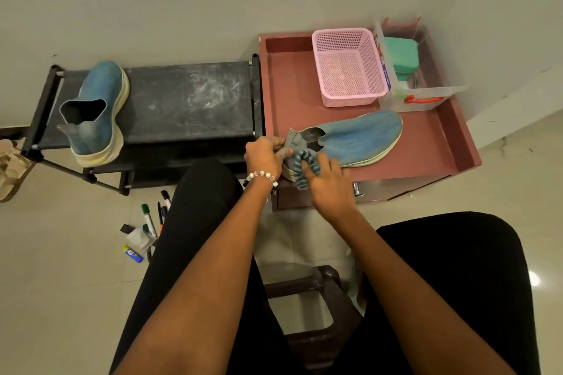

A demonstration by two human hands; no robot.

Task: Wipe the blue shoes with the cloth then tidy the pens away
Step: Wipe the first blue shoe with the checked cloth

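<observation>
One blue shoe lies on its side on the reddish-brown cabinet top, toe pointing right. My left hand grips its grey heel collar. My right hand presses a blue-and-grey striped cloth against the shoe's heel side. The second blue shoe stands upright on the black shoe rack at the left. Several pens and markers lie on the floor beside my left leg.
A pink mesh basket and a clear plastic box holding a green block stand at the cabinet's back. A small bottle and a white item lie by the pens. A dark stool sits between my legs. A sandal is at far left.
</observation>
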